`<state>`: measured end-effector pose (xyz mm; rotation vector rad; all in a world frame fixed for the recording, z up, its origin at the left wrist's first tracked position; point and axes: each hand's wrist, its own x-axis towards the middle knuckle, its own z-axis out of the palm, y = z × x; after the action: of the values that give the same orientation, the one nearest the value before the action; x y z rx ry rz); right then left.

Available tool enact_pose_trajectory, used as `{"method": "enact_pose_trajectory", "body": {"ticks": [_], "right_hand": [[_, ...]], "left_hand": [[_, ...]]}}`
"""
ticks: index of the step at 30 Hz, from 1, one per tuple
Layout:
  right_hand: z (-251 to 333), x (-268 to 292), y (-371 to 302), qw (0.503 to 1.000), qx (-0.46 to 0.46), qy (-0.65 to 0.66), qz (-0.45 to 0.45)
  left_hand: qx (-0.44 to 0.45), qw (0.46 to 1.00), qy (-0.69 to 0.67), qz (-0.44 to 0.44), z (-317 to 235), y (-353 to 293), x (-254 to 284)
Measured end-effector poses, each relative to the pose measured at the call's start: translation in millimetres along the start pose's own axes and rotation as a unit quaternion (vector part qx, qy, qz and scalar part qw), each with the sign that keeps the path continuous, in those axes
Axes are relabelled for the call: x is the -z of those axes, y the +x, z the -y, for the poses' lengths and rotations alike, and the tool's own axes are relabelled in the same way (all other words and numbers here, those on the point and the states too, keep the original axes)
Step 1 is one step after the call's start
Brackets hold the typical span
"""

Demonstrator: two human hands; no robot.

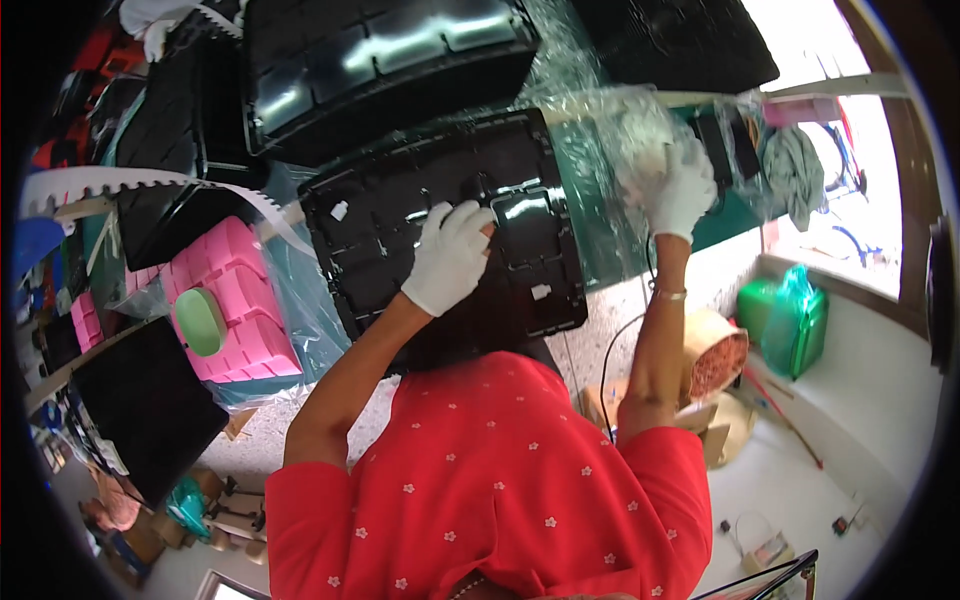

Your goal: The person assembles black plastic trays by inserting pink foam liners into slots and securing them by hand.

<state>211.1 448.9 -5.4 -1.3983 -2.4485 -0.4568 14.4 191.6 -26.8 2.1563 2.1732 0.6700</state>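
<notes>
A rectangular black molded plastic panel (385,235) lies in front of me, its near edge close to my red top. My white-gloved left hand (450,257) rests on its middle, fingers spread over the surface and holding nothing. To the right, my gloved right hand (682,190) is closed on crumpled clear plastic film (620,150); the film partly veils a whitish shape beside the fingers, which I cannot make out. Two small white bits (339,211) stick to the panel near its corners.
More glossy black panels (390,60) stand beyond. Pink molded trays (230,290) with a green oval piece (200,322) sit at left. A grey cloth (793,170) lies at the right end of the green-covered table (720,230). A green container (785,315) stands by the wall.
</notes>
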Motion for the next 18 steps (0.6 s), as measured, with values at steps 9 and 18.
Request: {"method": "enact_pose_trajectory", "body": {"ticks": [9,18], "right_hand": [[53,57,-172,0.929,0.069,0.317,0.177],[69,41,-197,0.930,-0.019,0.329,0.161]], "left_hand": [[-0.083,0.984,-0.126,0.096,-60,-26,-30],[-0.095,0.982,-0.059,0.151,-67,-29,-30]]}}
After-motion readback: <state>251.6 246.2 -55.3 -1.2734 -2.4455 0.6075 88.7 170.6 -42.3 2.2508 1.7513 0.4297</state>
